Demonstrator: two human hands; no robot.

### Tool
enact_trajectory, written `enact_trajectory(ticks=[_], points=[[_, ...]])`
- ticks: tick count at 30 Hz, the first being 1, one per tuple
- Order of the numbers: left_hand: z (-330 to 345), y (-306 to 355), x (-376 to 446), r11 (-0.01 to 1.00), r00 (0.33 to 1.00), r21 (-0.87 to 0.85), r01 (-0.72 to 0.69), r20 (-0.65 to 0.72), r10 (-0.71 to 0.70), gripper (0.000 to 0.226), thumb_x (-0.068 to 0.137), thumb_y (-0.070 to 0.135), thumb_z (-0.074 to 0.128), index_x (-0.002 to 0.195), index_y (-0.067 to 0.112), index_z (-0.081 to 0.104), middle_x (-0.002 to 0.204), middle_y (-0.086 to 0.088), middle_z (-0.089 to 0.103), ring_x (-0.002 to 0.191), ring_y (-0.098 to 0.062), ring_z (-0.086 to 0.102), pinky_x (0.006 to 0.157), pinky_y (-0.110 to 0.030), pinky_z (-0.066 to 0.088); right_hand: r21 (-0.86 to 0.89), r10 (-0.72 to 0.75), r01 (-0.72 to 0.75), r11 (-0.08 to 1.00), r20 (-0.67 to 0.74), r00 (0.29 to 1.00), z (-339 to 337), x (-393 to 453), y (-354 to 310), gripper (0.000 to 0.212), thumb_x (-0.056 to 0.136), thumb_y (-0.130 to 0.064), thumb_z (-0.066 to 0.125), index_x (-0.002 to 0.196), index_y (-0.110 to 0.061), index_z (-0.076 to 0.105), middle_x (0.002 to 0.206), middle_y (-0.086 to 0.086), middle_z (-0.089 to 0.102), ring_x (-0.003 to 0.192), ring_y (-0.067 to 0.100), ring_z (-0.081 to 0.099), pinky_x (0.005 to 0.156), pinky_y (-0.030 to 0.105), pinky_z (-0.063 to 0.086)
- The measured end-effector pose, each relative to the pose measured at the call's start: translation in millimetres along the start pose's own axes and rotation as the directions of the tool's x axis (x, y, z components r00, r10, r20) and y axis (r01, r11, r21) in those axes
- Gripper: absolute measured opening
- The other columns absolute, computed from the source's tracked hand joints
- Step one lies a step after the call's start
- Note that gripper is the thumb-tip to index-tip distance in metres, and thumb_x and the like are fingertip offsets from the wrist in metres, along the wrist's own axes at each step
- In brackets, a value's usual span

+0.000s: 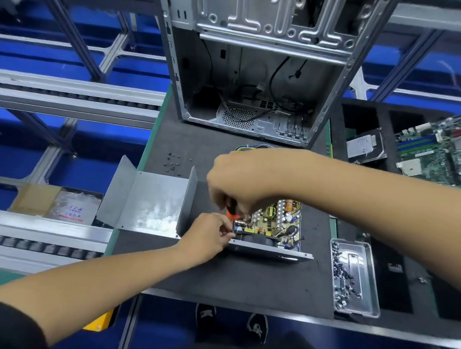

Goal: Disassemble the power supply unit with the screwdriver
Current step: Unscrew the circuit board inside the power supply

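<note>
The power supply unit (277, 230) lies open on the dark mat, its circuit board and black fan showing. Its removed grey metal cover (149, 202) lies just to the left. My right hand (240, 181) grips the orange-and-black screwdriver (231, 210) and holds it upright over the unit's left end; the tip is hidden. My left hand (208, 236) pinches the unit's front left corner by the fan. Several loose screws (173, 162) lie on the mat behind the cover.
An empty computer case (252, 63) stands at the back of the mat (241, 277). A clear tray (355, 278) of screws sits at the right; beyond it lie a hard drive (364, 147) and a motherboard (450, 152). Roller rails (60, 99) run along the left.
</note>
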State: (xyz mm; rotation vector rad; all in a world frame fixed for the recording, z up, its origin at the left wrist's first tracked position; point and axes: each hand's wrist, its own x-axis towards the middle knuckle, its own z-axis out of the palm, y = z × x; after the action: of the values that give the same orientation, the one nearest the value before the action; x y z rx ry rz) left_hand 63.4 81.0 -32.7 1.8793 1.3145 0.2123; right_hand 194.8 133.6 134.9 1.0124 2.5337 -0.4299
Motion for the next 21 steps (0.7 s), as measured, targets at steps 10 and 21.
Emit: enact_trajectory(ticks=[10,21], points=[[-15,15,11,0.996,0.985,0.008,0.087,0.145,-0.088,0.026,0.076,-0.001,0.07,0.058,0.013,0.057,0.065,-0.003,0.059,0.07,-0.016,0.056,0.073,-0.027,0.049,-0.029,0.173,-0.172,0.985,0.066,0.983,-10,-13,-24,0.028,0.093,-0.029,0.045,0.084,-0.009,0.063,0.082,0.011,0.067,0.075,0.027,0.057,0.071,0.035,0.054],[-16,21,17,0.98,0.967,0.049,0.195,0.154,-0.201,0.006,0.08,-0.004,0.065,0.08,-0.003,0.071,0.092,-0.017,0.069,0.081,-0.011,0.055,0.072,-0.017,0.042,-0.056,0.125,-0.125,0.991,-0.015,0.992,-14,-23,-18,0.026,0.081,-0.031,0.066,0.073,-0.007,0.062,0.073,0.005,0.067,0.066,0.02,0.054,0.05,0.028,0.037]])
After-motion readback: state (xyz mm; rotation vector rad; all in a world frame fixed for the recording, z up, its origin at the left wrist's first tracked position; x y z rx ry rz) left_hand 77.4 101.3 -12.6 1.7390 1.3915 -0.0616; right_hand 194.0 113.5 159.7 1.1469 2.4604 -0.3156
